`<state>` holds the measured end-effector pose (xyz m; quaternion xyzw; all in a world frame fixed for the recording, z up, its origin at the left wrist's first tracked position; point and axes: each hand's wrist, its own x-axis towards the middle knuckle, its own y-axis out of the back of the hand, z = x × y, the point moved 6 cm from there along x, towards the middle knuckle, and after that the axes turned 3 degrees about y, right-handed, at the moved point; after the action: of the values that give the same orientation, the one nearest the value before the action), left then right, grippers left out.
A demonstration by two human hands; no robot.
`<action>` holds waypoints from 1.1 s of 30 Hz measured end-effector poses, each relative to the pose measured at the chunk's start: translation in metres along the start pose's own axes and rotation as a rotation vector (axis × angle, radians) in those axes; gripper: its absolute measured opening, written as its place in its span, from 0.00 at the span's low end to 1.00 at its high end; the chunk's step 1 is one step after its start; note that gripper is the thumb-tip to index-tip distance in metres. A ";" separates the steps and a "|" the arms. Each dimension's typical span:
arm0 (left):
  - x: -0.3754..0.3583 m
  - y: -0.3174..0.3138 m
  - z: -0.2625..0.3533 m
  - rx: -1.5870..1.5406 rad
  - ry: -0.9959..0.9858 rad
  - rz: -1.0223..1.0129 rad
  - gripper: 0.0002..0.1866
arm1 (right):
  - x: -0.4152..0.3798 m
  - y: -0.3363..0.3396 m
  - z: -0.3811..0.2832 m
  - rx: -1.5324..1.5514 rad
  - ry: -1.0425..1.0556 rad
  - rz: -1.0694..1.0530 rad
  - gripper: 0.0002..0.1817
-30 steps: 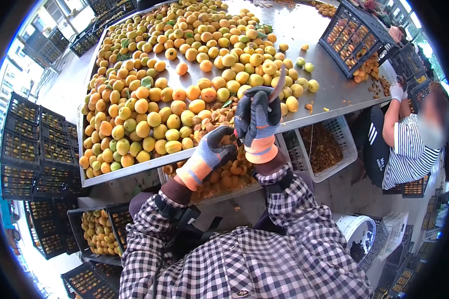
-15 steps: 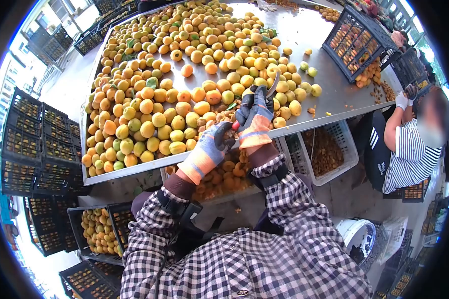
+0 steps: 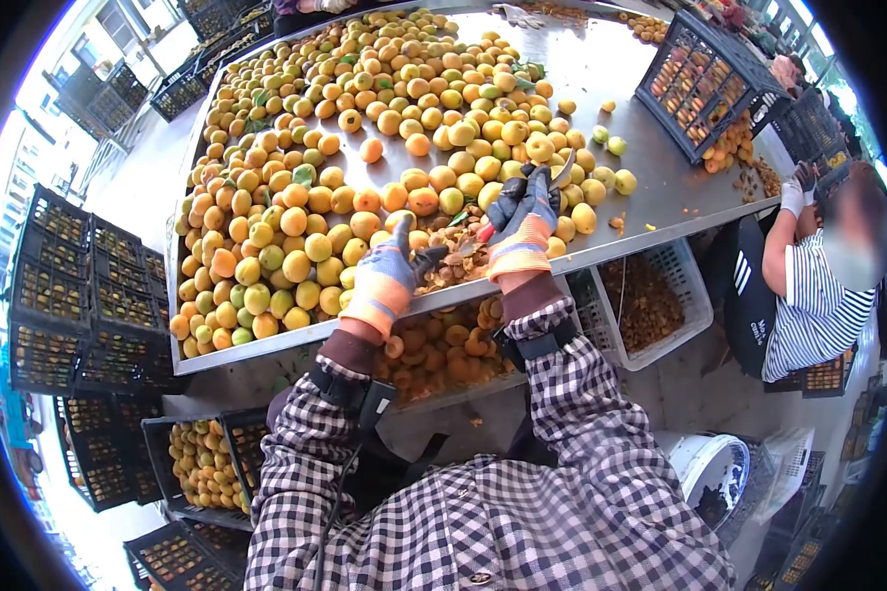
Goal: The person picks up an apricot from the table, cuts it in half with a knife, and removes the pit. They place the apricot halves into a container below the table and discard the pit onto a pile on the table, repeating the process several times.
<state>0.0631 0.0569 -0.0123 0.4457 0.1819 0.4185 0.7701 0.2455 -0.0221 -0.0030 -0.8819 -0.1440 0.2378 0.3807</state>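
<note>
My right hand point(image 3: 522, 227), in an orange and grey-blue glove with dark fingertips, is closed round the red handle of a knife point(image 3: 563, 171); its curved blade points up and right. My left hand point(image 3: 387, 276), in a matching glove, is apart from it at the near edge of the heap, fingers spread and nothing seen in them. Yellow-orange fruit point(image 3: 291, 236) covers much of the metal table point(image 3: 665, 197). Brown scraps point(image 3: 455, 258) lie between my hands.
Beneath the table edge are a crate of orange fruit pieces point(image 3: 443, 353) and a white crate of scraps point(image 3: 700, 325). A black crate point(image 3: 695, 89) stands at the table's right. A person in stripes point(image 3: 823, 295) sits at right. Crates point(image 3: 49, 286) stack at left.
My hands have moved apart. The left went left and opened beside the fruit; the right moved slightly right with the knife. More scraps show between them.
</note>
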 end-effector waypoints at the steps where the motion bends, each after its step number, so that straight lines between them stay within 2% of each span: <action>1: 0.001 0.006 0.001 -0.035 -0.005 0.010 0.33 | 0.000 0.002 -0.004 0.002 0.003 0.004 0.13; 2: 0.001 0.012 0.001 -0.069 -0.008 0.020 0.36 | -0.002 0.001 -0.009 -0.012 0.018 -0.057 0.12; 4: 0.007 0.016 -0.002 -0.251 -0.225 0.097 0.33 | -0.004 -0.001 -0.015 -0.026 0.030 -0.118 0.12; 5: 0.008 0.016 -0.010 -0.249 -0.225 0.097 0.33 | -0.004 0.001 -0.017 -0.041 0.016 -0.079 0.12; 7: 0.010 0.014 -0.015 -0.540 -0.004 -0.144 0.26 | -0.009 0.002 -0.022 -0.059 -0.017 -0.031 0.13; 12: 0.008 0.018 -0.012 -0.562 -0.016 -0.046 0.17 | -0.012 0.004 -0.029 -0.025 -0.028 -0.123 0.11; 14: 0.001 0.007 -0.010 -0.629 -0.022 -0.262 0.16 | -0.011 0.009 -0.029 -0.042 -0.064 -0.068 0.11; 15: -0.012 0.015 0.008 -0.634 0.128 -0.422 0.15 | -0.010 0.011 -0.030 -0.057 -0.063 -0.049 0.12; 16: -0.016 0.016 0.022 -0.650 -0.154 -0.344 0.16 | -0.010 0.014 -0.031 -0.050 -0.068 -0.077 0.12; 18: -0.030 0.006 0.028 -0.695 -0.091 -0.482 0.15 | -0.008 0.016 -0.032 -0.053 -0.078 -0.176 0.14; 19: -0.030 0.006 0.029 -0.637 -0.190 -0.326 0.14 | -0.009 0.017 -0.035 -0.063 -0.052 -0.187 0.14; 20: -0.025 -0.001 0.019 -0.634 -0.187 -0.325 0.14 | -0.010 0.017 -0.037 -0.061 -0.055 -0.187 0.14; 22: -0.001 0.006 -0.003 -0.374 -0.250 0.017 0.13 | -0.011 0.019 -0.040 -0.090 -0.062 -0.137 0.14; 23: 0.009 0.007 -0.013 -0.224 -0.204 0.123 0.13 | -0.010 0.021 -0.040 -0.104 -0.066 -0.113 0.14; 26: 0.029 0.006 0.002 0.101 -0.286 0.054 0.16 | -0.007 0.022 -0.038 -0.075 -0.074 -0.143 0.15; 27: 0.036 -0.008 -0.001 0.174 -0.268 -0.104 0.17 | -0.007 0.019 -0.039 -0.044 -0.075 -0.165 0.15; 28: 0.037 -0.016 0.002 0.263 -0.329 -0.103 0.18 | -0.008 0.019 -0.041 -0.045 -0.072 -0.161 0.15; 30: 0.038 -0.028 0.001 0.470 -0.283 -0.112 0.19 | -0.010 0.019 -0.042 -0.083 -0.085 -0.154 0.13; 31: 0.037 -0.030 0.005 0.469 -0.285 -0.117 0.19 | -0.009 0.019 -0.041 -0.076 -0.095 -0.169 0.13; 33: 0.036 -0.030 0.007 0.708 -0.235 -0.112 0.14 | -0.009 0.021 -0.040 -0.082 -0.102 -0.165 0.13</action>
<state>0.1034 0.0748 -0.0306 0.7187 0.2496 0.2328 0.6058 0.2606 -0.0637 0.0078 -0.8685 -0.2449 0.2441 0.3551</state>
